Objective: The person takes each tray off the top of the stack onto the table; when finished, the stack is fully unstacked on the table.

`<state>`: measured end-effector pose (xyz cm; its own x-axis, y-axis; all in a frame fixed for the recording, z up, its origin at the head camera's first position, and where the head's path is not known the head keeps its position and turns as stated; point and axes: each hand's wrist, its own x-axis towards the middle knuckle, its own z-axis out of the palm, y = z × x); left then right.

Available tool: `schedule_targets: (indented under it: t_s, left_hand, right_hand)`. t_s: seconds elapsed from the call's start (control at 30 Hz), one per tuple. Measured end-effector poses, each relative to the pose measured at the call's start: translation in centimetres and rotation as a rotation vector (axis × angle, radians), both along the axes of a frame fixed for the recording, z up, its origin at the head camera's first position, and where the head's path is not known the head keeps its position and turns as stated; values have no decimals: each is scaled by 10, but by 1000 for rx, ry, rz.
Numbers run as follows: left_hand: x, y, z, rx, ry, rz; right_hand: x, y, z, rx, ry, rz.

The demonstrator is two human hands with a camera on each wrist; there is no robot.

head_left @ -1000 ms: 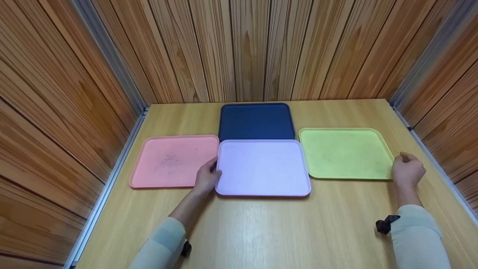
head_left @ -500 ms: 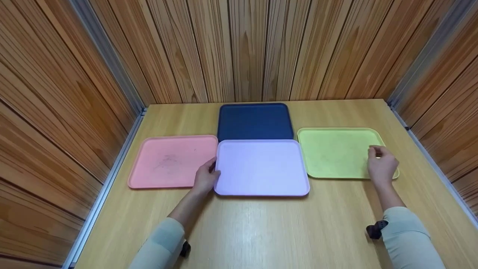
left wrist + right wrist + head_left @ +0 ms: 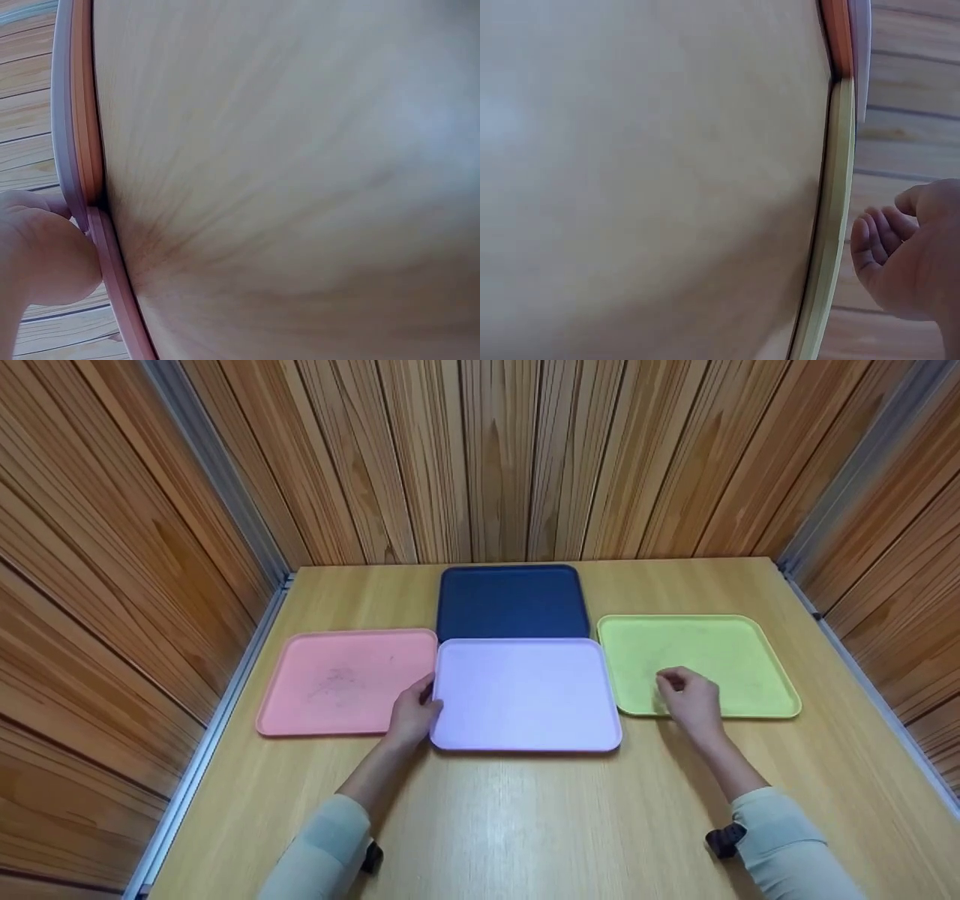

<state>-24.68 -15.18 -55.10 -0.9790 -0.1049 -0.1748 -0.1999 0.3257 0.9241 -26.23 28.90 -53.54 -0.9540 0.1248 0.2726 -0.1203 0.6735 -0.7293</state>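
A lavender tray lies at the front middle, on top of orange-edged layers that show in the left wrist view. My left hand grips its left rim, thumb at the edge, the other fingers partly hidden. Left of it lies a pink tray with dark scuffs, partly under that hand. My right hand hovers over the front edge of a light green tray; its fingers are loosely curled and hold nothing. Behind the lavender tray lies a dark blue tray.
All the trays lie on a wooden table. Wood-plank walls enclose it at the back and both sides, with grey metal strips along the corners. A small black device is strapped at the right sleeve.
My right hand has moved left from the green tray's right edge to its front left part. The left hand stays at the lavender tray's rim, and the trays have not moved.
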Motion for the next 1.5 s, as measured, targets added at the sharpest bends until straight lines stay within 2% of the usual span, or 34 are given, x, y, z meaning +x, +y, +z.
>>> schedule_targets:
  t_s: [0.23,0.47,0.63,0.8,0.93,1.33,1.5]
  left_hand:
    - [-1,1,0,-9,-11,-1]
    - [1,1,-3,7,-5,-6]
    - [0,0,-2,14,4,0]
    - [-1,0,0,0,-11,0]
    - [-1,-1,0,-6,-15,-3]
    - [-2,-1,0,-18,-25,2]
    - [-1,0,-2,20,28,7]
  right_hand:
    - [12,-29,0,34,-103,40]
    - [28,-45,-2,72,-48,19]
    - [35,-55,-1,86,-108,56]
    - [36,-61,-2,21,-210,80]
    - [36,-66,-2,25,-253,91]
    - [34,-67,-1,32,-260,71]
    - [34,-66,0,50,-241,75]
